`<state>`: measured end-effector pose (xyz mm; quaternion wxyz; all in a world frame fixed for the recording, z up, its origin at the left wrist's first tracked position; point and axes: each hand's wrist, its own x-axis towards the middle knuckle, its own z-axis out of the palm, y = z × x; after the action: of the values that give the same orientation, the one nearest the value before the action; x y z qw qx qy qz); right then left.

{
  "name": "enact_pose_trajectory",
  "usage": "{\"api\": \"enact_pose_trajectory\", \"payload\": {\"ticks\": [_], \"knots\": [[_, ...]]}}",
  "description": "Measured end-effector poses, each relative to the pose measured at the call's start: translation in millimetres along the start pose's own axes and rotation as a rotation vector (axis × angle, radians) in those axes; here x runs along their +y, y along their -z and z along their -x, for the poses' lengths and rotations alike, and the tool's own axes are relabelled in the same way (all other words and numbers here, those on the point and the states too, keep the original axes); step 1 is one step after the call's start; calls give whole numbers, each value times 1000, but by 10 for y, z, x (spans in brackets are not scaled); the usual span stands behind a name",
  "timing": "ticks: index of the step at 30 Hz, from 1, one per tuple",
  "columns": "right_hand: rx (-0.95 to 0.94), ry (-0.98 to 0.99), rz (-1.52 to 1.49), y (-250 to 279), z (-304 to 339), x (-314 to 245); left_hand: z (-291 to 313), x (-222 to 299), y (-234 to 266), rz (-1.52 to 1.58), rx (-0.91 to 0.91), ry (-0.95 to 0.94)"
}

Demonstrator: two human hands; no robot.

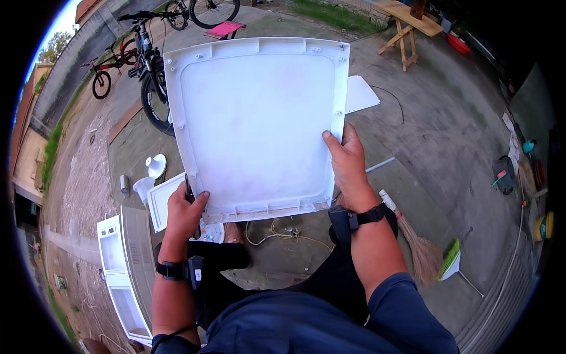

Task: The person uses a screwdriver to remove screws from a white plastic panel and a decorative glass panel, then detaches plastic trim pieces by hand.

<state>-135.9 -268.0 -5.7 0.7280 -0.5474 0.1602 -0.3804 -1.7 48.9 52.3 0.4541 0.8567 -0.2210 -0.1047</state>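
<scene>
A large white square plastic panel [259, 130] is held up in front of me, its raised rim and small screw posts facing me. My left hand [184, 213] grips its lower left corner, thumb on the inner face. A slim dark object [188, 189], too little of it showing to name, sticks up by those fingers. My right hand [346, 159] is closed on the panel's right edge, thumb over the rim. Below the panel, a white dish with small parts [211, 232] lies near my foot, beside loose wires [286, 231].
A white appliance housing [127, 271] stands at the left, near a white frame [159, 203] and a round white part [155, 166]. Bicycles [154, 88] stand at the far left. A straw broom [418, 248] and green brush [451, 261] lie right; a wooden table [410, 23] stands beyond.
</scene>
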Motion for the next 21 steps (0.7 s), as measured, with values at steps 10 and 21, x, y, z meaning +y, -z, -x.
{"api": "enact_pose_trajectory", "payload": {"ticks": [10, 21], "knots": [[161, 74, 195, 0, -31, 101, 67, -119, -151, -54, 62, -22], [137, -27, 62, 1, -59, 47, 69, -144, -106, -103, -5, 39]]}}
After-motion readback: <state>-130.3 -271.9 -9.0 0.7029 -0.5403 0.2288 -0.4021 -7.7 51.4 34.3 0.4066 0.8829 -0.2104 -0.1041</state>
